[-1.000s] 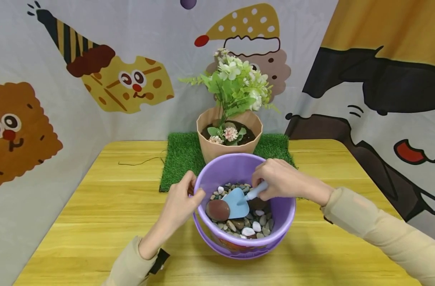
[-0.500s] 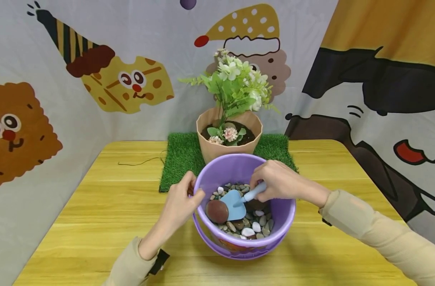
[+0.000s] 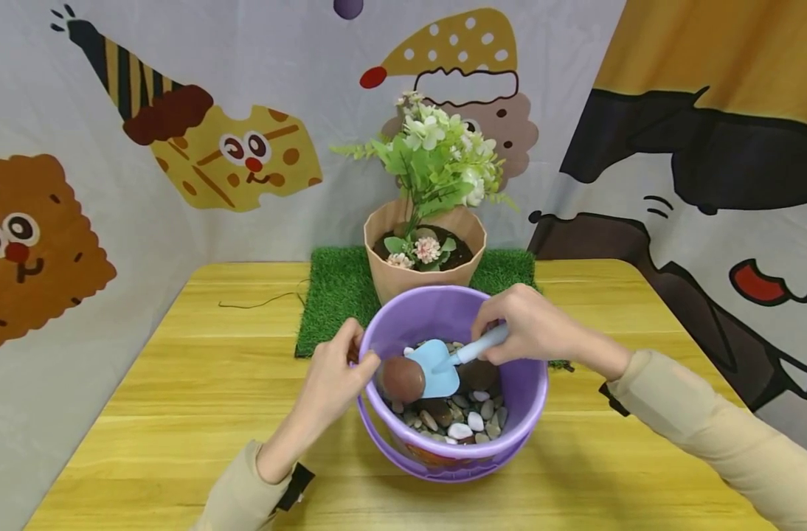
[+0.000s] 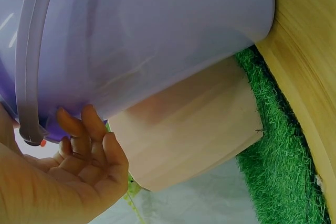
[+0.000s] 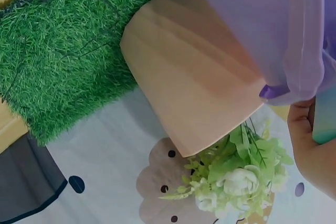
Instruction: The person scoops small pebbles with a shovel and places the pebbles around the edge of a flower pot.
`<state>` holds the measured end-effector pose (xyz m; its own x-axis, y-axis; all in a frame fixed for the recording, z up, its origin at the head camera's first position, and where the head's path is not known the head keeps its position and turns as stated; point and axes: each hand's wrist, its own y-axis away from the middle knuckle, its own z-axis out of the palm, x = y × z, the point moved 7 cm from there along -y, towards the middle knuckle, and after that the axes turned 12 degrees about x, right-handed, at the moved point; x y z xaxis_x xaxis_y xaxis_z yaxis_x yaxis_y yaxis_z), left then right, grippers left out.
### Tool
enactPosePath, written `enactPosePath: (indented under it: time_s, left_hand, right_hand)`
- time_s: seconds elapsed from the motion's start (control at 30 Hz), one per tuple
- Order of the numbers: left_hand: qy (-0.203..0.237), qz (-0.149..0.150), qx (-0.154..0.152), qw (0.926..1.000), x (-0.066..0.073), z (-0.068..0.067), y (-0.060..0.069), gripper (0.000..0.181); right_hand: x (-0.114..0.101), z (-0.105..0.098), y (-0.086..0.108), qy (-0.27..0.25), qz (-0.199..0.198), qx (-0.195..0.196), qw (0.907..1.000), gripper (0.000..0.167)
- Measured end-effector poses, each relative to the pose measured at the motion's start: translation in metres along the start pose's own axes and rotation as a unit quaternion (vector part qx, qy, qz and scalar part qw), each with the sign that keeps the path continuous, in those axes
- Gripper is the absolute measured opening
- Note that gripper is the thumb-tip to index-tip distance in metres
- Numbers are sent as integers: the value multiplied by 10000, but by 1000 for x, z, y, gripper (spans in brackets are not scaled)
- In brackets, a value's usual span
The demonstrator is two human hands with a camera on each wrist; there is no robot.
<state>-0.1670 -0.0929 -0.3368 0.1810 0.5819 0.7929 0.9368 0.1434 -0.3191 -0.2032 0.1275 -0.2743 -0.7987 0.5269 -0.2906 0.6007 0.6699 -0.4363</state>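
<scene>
A purple bucket (image 3: 443, 313) stands in the middle of the table, with pebbles (image 3: 437, 424) of several colours in the bottom. At its left rim my left hand (image 3: 340, 369) holds on; in the left wrist view its curled fingers (image 4: 92, 129) lie by the outer wall below the rim. My right hand (image 3: 526, 324), above the right side of the bucket, grips the handle of a light blue toy shovel (image 3: 437, 367). A large reddish-brown stone (image 3: 402, 380) sits at the left end of the shovel's blade, inside the bucket.
Right behind the bucket is a beige flowerpot (image 3: 417, 276) with white and pink flowers (image 3: 437, 140) on a green grass mat (image 3: 337, 295). A thin dark strand (image 3: 264, 302) lies on the wooden table (image 3: 231, 383). A cartoon cloth (image 3: 244, 44) hangs behind.
My right hand has lifted slightly and moved a little right with the shovel. The blade and brown stone have risen above the pebbles. My left hand has stayed at the rim.
</scene>
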Motion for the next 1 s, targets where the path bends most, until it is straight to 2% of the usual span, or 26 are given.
enactPosePath:
  time_s: [0.43,1.0]
  left_hand:
    - [59,-15,-16,10000,0,0,0,13]
    - [77,-85,-105,9999,-1,1,0,13]
  right_hand:
    - [4,-12,3,-71,156,107,9998,17]
    - [14,-37,2,232,397,528,9975,17]
